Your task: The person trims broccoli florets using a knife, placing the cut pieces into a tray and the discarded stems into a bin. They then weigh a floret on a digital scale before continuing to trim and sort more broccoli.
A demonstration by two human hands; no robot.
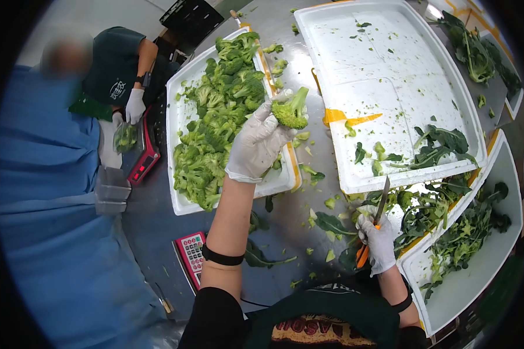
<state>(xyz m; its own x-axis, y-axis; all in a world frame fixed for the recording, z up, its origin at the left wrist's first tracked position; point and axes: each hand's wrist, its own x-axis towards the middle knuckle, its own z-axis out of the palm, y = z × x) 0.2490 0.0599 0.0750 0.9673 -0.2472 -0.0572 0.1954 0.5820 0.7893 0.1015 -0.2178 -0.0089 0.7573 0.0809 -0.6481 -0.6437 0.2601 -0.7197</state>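
My left hand, in a white glove, holds a broccoli floret between its fingers, stem pointing up, beside the right edge of a white foam box heaped with cut broccoli florets. My right hand, also gloved, is closed on the orange handle of a knife, blade pointing up, below the near edge of a second foam box. That box holds scraps and some leaves. Loose leaves and stem bits lie around my right hand.
Another gloved person stands at the far left by a red scale with a bagged item. A second red scale lies near my left forearm. Clear plastic containers are at left. A box with trimmings stands at right.
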